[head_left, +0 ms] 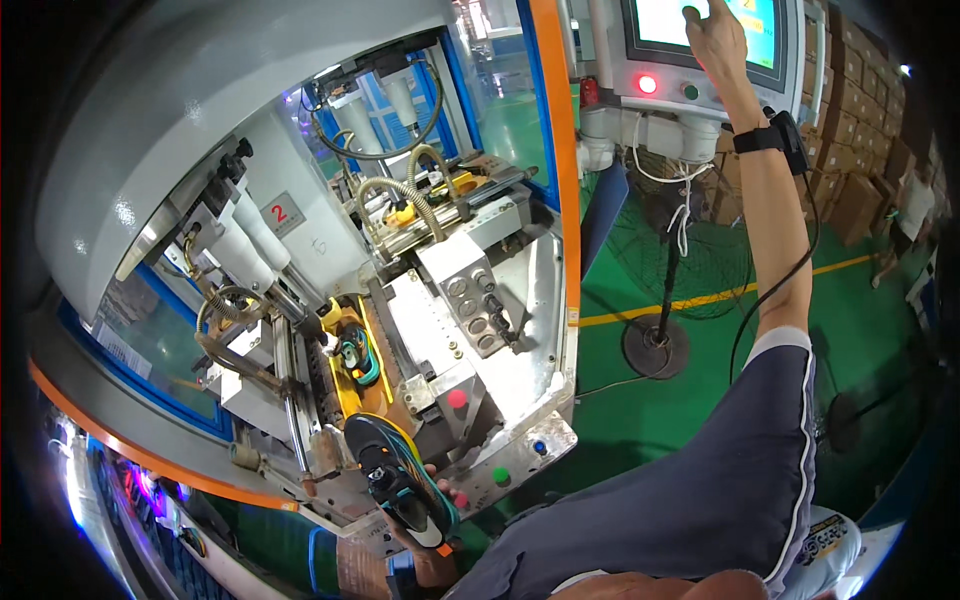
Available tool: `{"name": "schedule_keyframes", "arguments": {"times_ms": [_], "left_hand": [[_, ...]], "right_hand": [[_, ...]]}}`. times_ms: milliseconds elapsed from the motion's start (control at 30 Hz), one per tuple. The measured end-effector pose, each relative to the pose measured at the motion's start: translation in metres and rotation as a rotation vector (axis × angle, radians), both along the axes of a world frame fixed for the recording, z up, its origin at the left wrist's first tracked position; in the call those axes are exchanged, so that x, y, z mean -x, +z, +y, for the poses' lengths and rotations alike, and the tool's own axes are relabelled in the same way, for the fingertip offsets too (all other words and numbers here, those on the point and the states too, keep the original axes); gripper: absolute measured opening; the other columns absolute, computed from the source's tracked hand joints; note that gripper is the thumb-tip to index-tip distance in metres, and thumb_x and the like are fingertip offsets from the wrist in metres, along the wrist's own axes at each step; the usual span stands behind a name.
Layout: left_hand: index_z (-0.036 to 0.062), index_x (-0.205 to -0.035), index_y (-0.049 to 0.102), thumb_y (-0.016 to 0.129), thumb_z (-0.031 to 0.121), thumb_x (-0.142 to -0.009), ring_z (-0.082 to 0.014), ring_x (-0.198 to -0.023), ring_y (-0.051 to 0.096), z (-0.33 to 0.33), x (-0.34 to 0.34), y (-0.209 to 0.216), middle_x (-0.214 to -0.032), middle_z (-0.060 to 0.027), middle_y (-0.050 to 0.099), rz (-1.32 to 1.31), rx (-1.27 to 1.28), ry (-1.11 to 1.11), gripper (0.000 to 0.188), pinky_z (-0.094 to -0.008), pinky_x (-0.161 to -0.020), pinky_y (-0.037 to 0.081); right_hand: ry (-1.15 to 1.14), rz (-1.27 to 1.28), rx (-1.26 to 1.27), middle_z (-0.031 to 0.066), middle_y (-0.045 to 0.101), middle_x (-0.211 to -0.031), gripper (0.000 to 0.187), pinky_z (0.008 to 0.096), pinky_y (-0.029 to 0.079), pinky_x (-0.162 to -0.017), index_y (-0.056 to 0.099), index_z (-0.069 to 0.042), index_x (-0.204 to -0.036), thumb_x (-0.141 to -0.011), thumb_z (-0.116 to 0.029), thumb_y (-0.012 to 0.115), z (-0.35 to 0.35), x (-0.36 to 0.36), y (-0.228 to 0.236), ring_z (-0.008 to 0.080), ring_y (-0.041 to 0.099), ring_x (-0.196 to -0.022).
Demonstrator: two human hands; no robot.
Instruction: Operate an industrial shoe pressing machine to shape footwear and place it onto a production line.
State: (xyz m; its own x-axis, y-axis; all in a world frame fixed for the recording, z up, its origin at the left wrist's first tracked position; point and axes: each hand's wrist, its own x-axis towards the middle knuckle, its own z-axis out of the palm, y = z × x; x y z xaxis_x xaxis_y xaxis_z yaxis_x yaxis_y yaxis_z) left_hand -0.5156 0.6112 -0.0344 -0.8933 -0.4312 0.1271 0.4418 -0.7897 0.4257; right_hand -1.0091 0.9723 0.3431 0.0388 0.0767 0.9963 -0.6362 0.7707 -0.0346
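Note:
My left hand (428, 562) holds a black sports shoe (398, 482) with teal and yellow edges and an orange tab from below, at the machine's front edge. Its fingers curl around the shoe's side and are partly hidden by it. Up at the top right, my right hand (722, 45) reaches over a lit touchscreen (658, 28), a finger stretched toward it; the upper edge cuts the hand off. Inside the machine (150, 95), a second shoe (358, 352) in black, teal and orange sits in a yellow mould (345, 388) just beyond the held shoe.
On the front panel are a green button (501, 476), a blue button (540, 447) and a red button (457, 399). A red lamp (647, 84) glows below the screen. A stand fan (655, 345) and stacked cardboard boxes (850, 130) stand to the right. Another person's arm (885, 262) shows at the far right.

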Motion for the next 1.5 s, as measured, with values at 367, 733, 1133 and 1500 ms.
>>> {"name": "schedule_keyframes", "arguments": {"times_ms": [367,733,1133,1500], "left_hand": [[-0.0082,-0.135,0.033,0.051,0.067,-0.082,-0.0381,-0.102,0.057,0.014,0.016,0.028,-0.112,-0.0263,0.052,0.093,-0.011,-0.148,0.094,-0.0464,-0.085,0.052],[-0.0074,-0.134,0.035,0.050,0.066,-0.083,-0.0363,-0.093,0.059,0.018,0.003,0.029,-0.106,-0.0252,0.056,-0.063,0.055,-0.029,0.090,-0.0430,-0.080,0.053],[0.0032,-0.138,0.036,0.058,0.030,-0.092,-0.0340,-0.111,0.053,0.022,-0.008,-0.016,-0.128,-0.0223,0.046,-0.334,0.782,0.372,0.057,-0.0455,-0.090,0.048],[0.0202,-0.140,0.037,0.052,0.026,-0.096,-0.0409,-0.125,0.042,0.004,-0.056,-0.053,-0.142,-0.0263,0.029,0.020,2.000,0.843,0.046,-0.0466,-0.094,0.047]], "right_hand": [[-0.036,0.087,-0.070,0.0163,0.061,-0.112,0.051,0.0426,0.048,-0.085,0.046,-0.007,-0.128,-0.079,0.002,0.058,0.001,0.015,-0.011,0.0379,0.059,-0.101],[0.207,-0.387,0.016,0.0068,0.065,-0.082,0.036,0.0253,0.049,-0.060,0.058,-0.010,-0.121,-0.085,-0.006,0.058,-0.052,-0.092,-0.102,0.0097,0.061,-0.069],[1.772,-1.420,-0.069,0.0108,0.055,-0.123,0.078,0.0332,0.044,-0.094,0.038,-0.008,-0.136,-0.067,-0.017,0.074,-0.188,-0.372,-0.339,0.0189,0.054,-0.110],[1.557,-1.395,0.251,0.0088,0.057,-0.115,0.066,0.0302,0.041,-0.096,0.048,-0.006,-0.126,-0.065,-0.015,0.073,-0.193,-0.440,-0.392,0.0165,0.053,-0.108]]}}
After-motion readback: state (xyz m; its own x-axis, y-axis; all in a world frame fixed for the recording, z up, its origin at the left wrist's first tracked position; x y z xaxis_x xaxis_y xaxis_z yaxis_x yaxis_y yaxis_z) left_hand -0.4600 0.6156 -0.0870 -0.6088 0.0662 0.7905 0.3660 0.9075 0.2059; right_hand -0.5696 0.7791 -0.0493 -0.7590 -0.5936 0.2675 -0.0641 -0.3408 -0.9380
